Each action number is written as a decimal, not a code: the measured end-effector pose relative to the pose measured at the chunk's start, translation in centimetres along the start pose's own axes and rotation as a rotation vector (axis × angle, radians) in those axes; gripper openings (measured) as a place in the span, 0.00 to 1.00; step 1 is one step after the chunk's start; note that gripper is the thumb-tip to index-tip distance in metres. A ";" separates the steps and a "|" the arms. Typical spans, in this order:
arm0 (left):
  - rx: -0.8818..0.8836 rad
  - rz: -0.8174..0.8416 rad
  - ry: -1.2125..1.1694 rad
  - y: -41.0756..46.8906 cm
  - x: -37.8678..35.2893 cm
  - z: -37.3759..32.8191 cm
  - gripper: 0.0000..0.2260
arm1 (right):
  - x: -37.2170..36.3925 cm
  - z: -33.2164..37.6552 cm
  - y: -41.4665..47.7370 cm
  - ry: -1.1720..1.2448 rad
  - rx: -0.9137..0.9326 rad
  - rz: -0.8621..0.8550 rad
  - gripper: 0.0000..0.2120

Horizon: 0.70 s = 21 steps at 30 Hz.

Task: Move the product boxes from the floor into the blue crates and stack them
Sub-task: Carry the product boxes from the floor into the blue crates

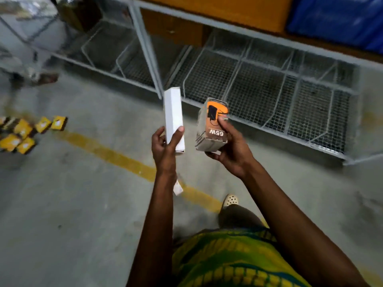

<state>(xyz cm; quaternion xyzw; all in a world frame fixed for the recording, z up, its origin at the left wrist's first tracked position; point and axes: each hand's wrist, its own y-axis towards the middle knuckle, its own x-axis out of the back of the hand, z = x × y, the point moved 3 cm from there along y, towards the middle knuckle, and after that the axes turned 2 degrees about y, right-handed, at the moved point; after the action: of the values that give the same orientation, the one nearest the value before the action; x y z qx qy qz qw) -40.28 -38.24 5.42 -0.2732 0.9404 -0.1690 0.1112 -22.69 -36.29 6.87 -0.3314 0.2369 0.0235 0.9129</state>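
L hand [165, 148] clamped on a slim white box [173, 117], thumb on the near face, fingers wrapped behind, box held upright w/ slight tilt, lower end at the palm. R hand [227, 146] gripping an orange box [212, 126] marked "65W", print upside down to cam, thumb pressed on the orange front, fingers under the base; box looks wrapped in clear film, top edge blurred. The 2 boxes sit side by side at frame centre, apart, not touching, both in the air above the floor. Small white item [177, 188] at 6 o'clock from L wrist, can't tell if it's on the floor or hanging. Yellow floor line [116, 154] runs diagonally from 9 to 5 o'clock under the arms. Cluster of yellow product boxes [24, 133] on the concrete floor [72, 204] at 9 o'clock, well apart from the hands. Wire mesh bins [269, 90] in a grey rack from 12 to 3 o'clock, just beyond the held boxes. Orange shelf board [228, 11] above at 12, sth blue [339, 21] at 1-2 o'clock top corner, too blurred to say if it's a crate. Person's foot in a light perforated clog [230, 199] at 5 o'clock from the hands, yellow-green patterned shirt [228, 262] at 6
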 end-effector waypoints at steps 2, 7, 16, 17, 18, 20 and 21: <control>-0.028 0.089 0.015 -0.4 -6.6 -0.1 0.29 | 4.3 4.3 0.4 0.097 0.064 -0.025 0.13; -0.012 0.297 0.024 -2.0 -21.9 -0.9 0.30 | 12.6 14.9 0.3 0.225 0.221 -0.080 0.14; -0.155 0.634 0.008 -0.7 -44.4 -6.3 0.35 | 20.2 32.4 1.2 0.377 0.547 -0.141 0.19; -0.167 0.665 -0.010 -0.1 -46.5 -7.1 0.35 | 20.8 34.4 1.6 0.391 0.586 -0.140 0.20; -0.176 0.692 -0.034 0.6 -48.7 -7.8 0.35 | 21.5 36.5 2.2 0.407 0.625 -0.128 0.20; -0.189 0.731 -0.079 2.3 -53.1 -9.3 0.34 | 22.9 40.6 3.6 0.427 0.700 -0.097 0.17; -0.199 0.745 -0.101 3.2 -55.3 -10.0 0.33 | 23.5 42.6 4.3 0.423 0.736 -0.092 0.17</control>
<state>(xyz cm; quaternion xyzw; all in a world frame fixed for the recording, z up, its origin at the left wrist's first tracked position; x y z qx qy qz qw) 0.84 -2.61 19.88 0.0698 0.9804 -0.0112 0.1840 15.10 -9.38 22.25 0.0086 0.3965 -0.1718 0.9018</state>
